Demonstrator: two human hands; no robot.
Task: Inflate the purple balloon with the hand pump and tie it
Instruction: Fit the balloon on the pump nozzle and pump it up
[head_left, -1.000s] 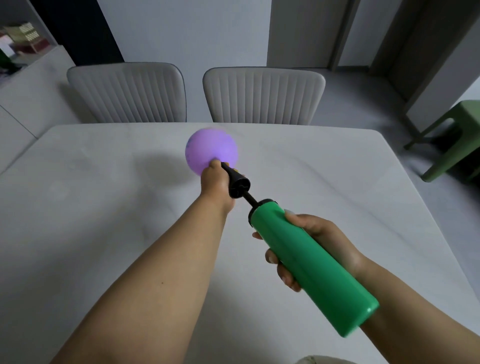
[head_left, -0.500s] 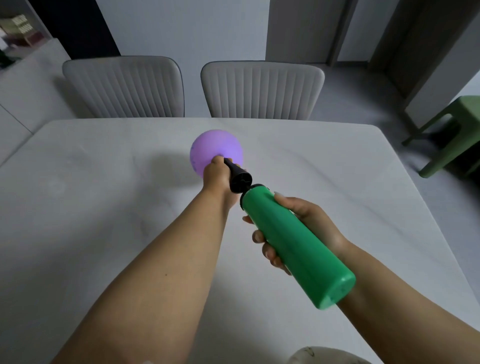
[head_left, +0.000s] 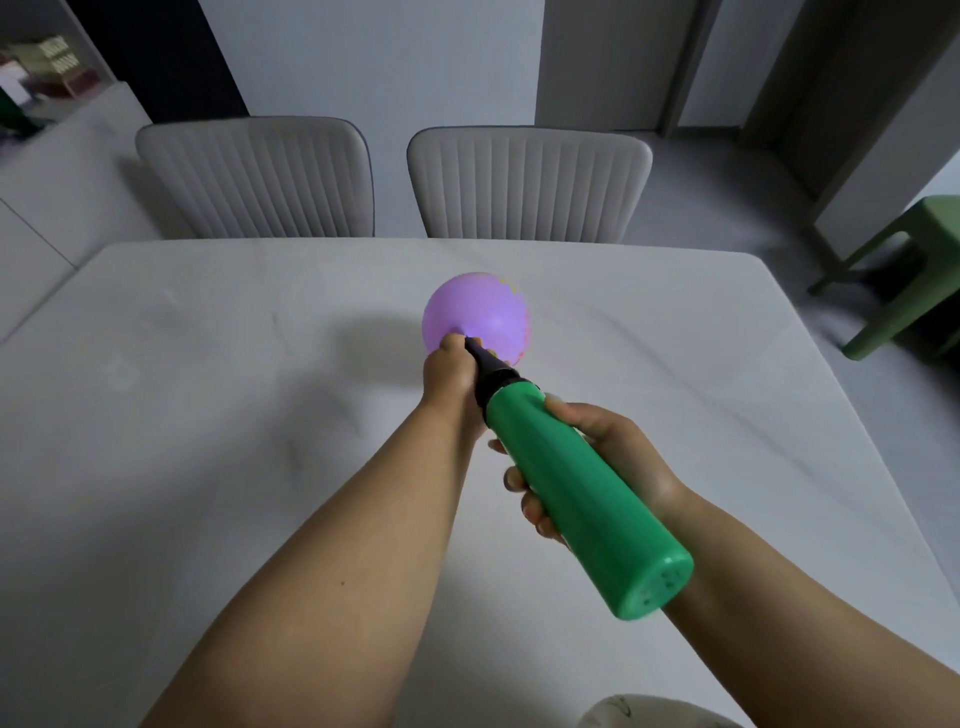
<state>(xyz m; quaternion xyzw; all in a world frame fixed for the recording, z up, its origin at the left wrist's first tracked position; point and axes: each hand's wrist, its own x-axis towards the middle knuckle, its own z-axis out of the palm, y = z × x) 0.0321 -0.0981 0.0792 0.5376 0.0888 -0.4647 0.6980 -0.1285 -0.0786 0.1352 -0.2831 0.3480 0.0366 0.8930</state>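
From the head camera, your left hand (head_left: 451, 375) is pinched tight around the neck of the purple balloon (head_left: 477, 313), pressing it onto the black nozzle (head_left: 487, 367) of the pump (head_left: 584, 493). The balloon is partly blown up, round, and sits out past your left knuckles, above the white table (head_left: 208, 415); its shadow falls on the tabletop to its left. You cannot tell from this angle whether the balloon touches the table.

Your right hand (head_left: 597, 467) is wrapped around the green barrel of the pump, thumb on top and fingertips (head_left: 530, 512) curling up from beneath. The barrel is pushed right up against the black collar of the nozzle, with no rod showing between them. The pump slants from the balloon back toward your right forearm, its flat end nearest the camera.

Both forearms reach out over the table. Two pale ribbed chairs (head_left: 260, 176) stand side by side at the far edge. A green stool (head_left: 898, 270) stands on the floor to the right, well apart from the table.
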